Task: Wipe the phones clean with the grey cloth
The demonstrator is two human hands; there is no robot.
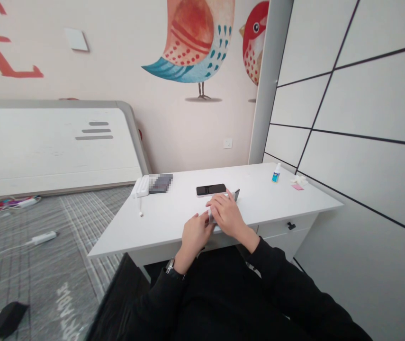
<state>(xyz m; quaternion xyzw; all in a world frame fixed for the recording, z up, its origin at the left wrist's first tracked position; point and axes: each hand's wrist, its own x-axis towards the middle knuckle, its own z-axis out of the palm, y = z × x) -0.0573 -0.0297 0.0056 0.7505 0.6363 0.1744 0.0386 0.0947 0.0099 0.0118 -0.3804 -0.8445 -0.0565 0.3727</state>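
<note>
Both hands meet over the front edge of the worktop, near its middle, with a small pale piece held between them. The left hand grips its near end, lower and closer to the body; the right hand is bent over the middle, fingers curled around it. Undersides hidden; which fingers carry the weight, cannot tell.

Key relation: the piece lies between the palms, not off to one side. Long axis appears slanted, from the left hand's fingertips toward the back right corner. A dark-edged end juts past the right hand, so the right is nearer the far end, the left nearer the close end. Most of its surface is covered; kind unclear.

Just beyond the hands: phone, flat, dark face up, long side roughly along the back edge, apart from the fingers.

Back left corner: white case, a blurred dark block beside it. Near the left edge, a thin white stick.

Near the back right corner: bottle, upright. By the right edge: crumpled tissue, pink slip next to it.
</note>
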